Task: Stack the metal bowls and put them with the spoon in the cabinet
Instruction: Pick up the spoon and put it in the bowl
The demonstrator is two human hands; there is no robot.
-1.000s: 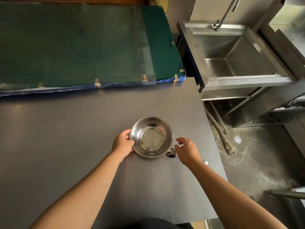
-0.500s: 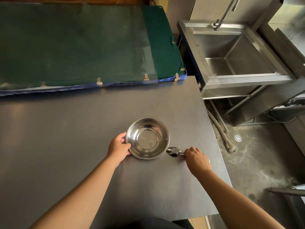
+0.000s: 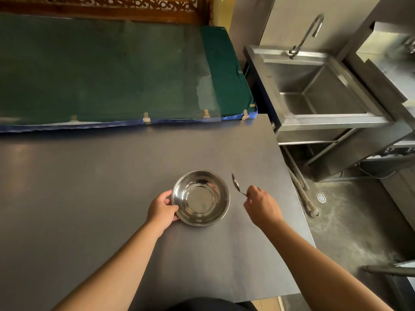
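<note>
Steel bowl (image 3: 200, 197) — seemingly one, though any others nested inside cannot be told apart — stands upright on the dark grey table (image 3: 89, 187), and its polished inside holds nothing but reflections. The left hand (image 3: 162, 209) grips its near-left rim, thumb over the edge and fingers curled round the outer wall. Just to the right of the bowl, not touching it, the right hand (image 3: 261, 204) pinches the handle of a single metal spoon (image 3: 237, 184) between thumb and fingertips; the spoon tilts up and away from the hand, its head raised off the table and pointing toward the far edge. Both forearms reach in from the near side, bare.

Beyond the hands, past the table's far edge, lies a green mat (image 3: 107, 70) with a blue border. Off to the right of the right hand stands one steel sink (image 3: 318, 90) with a curved tap (image 3: 307, 34) — the basin looks empty. Below it, grey floor with a small round drain (image 3: 321, 197).
</note>
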